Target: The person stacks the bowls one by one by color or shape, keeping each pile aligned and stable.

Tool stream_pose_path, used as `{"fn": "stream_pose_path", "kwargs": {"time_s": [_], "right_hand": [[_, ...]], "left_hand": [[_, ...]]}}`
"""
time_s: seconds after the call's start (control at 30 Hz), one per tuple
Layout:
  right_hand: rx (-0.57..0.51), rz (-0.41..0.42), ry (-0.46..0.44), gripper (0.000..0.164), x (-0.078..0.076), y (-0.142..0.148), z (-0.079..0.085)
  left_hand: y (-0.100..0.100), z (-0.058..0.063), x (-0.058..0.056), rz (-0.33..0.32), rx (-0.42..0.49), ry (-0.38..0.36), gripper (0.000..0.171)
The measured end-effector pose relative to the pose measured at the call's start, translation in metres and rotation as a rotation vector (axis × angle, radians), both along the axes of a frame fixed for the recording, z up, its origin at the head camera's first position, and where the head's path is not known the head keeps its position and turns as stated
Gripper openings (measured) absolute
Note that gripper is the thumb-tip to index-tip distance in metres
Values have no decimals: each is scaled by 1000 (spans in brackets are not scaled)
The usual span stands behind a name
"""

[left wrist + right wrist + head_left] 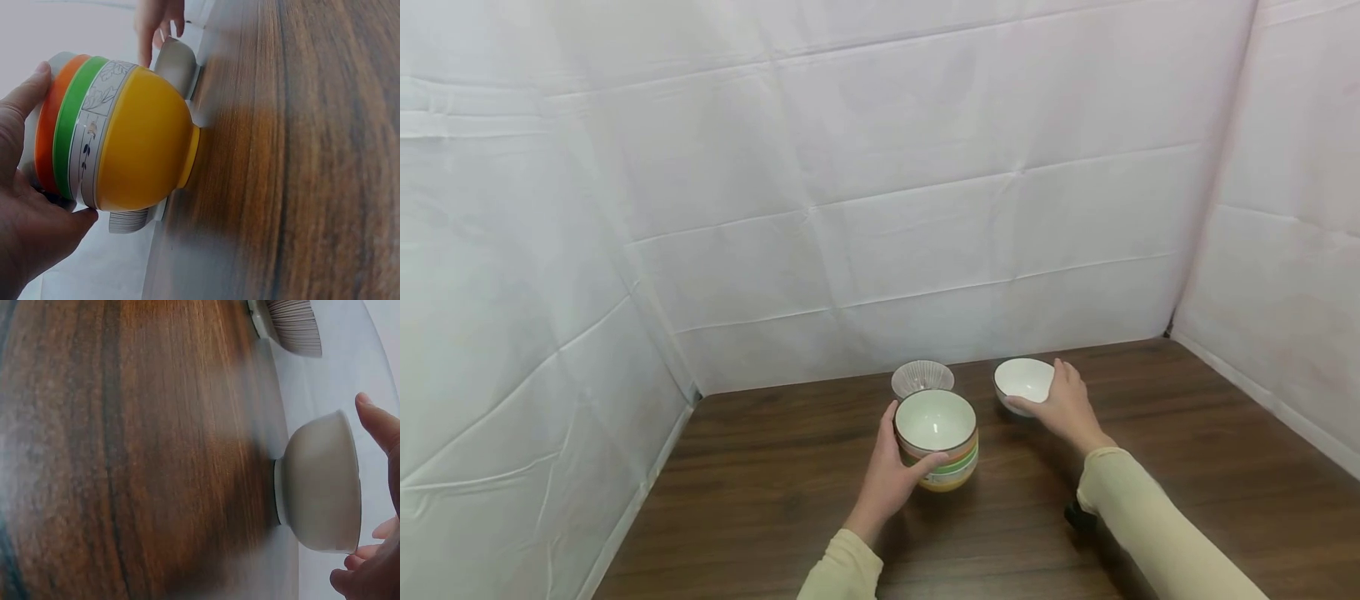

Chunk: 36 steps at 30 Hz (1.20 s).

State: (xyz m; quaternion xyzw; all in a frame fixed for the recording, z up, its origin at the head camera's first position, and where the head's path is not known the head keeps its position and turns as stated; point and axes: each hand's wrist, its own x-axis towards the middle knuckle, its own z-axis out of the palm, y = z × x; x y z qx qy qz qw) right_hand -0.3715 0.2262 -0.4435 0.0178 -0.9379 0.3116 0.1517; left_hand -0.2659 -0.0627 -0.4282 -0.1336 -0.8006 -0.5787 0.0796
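Cloth backdrop (pixel 880 192): white, creased; hung beyond both hands.

Table (pixel 760 483): dark wood grain; spread beneath both hands.

Left hand (pixel 887 475): wrapped around the side of a stack, thumb laid across the near side; a firm grasp was shown.

Right hand (pixel 1063 404): spread about the rim of a white bowl. In the right wrist view the thumb was seen apart from the bowl's wall, fingertips close to the rim; no closed grasp was shown.

Stack of bowls (pixel 953 467): upright, banded orange, green, patterned white and yellow; located within the left hand. Whether its foot was touching the table could not be told.

White bowl (pixel 1026 379): upright, located between the right hand's thumb and fingers.

Ribbed bowl (pixel 921 375): located just beyond the left hand, behind the stack; unheld.

Dark object (pixel 1079 515): beneath the right forearm; unidentified.

Step in hand, as judged: the white bowl was being attended to while the stack was held. The next move was judged to call for thumb and fingers to be closed on the white bowl's rim, with the stack held level.
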Motion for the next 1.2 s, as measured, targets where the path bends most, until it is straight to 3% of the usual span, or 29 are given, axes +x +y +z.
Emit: {"fn": "stream_pose_path", "kwargs": {"time_s": [1.2], "right_hand": [[-104,-68,-124,124,-10,-9,-6]], "left_hand": [[-1,-1,-1,2,-1,-16,106]]}}
